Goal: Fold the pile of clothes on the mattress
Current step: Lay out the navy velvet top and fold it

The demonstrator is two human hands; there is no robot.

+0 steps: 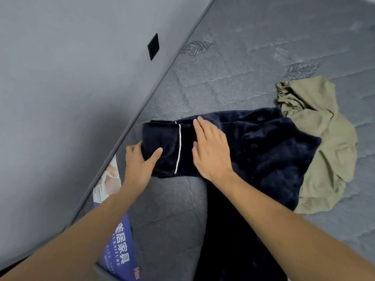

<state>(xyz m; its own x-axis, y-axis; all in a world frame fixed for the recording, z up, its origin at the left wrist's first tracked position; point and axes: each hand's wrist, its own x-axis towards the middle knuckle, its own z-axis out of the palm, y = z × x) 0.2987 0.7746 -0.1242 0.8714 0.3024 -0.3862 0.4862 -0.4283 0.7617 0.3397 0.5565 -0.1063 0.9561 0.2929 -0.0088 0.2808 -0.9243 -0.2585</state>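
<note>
A dark navy fleece garment [263, 151] with a thin white piping line lies spread on the grey mattress [253, 63]. My left hand [140, 163] grips its left end, thumb on top and fingers tucked under the fabric. My right hand [211, 151] lies flat on the garment just right of the piping, fingers straight. A crumpled olive-green garment [324, 142] lies to the right, partly under the navy one.
The mattress's left edge runs diagonally along a grey wall [60, 88] with a black switch plate [153, 46]. A printed furniture label [119, 238] sits on the mattress edge under my left forearm.
</note>
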